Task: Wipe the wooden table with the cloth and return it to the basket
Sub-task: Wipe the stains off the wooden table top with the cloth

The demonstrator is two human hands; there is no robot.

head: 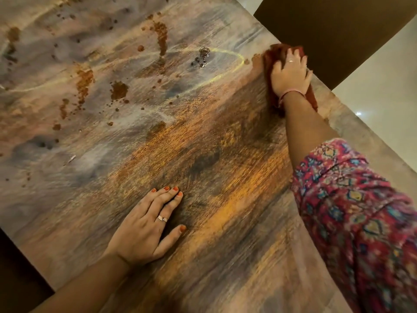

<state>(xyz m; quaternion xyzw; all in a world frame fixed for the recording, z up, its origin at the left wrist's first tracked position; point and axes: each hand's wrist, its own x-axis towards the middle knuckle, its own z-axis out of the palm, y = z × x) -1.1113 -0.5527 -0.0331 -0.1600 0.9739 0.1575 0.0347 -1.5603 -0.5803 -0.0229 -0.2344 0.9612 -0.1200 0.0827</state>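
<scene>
Clearly her right hand (291, 75) presses the reddish cloth (274, 62) flat, fingers spread over it, at the wooden table (203, 154)'s far right edge. Brown spills (118, 90) lie leftward; her left hand (146, 227) rests flat, released, nearer her.

A: Any readable text, labels, numbers?
B: None. Wooden table (203, 154) carries only stains and grain, no print.
A: The sleeve (361, 222)?
B: Floral pattern, no letters. The cloth (274, 55) is plain too.
</scene>
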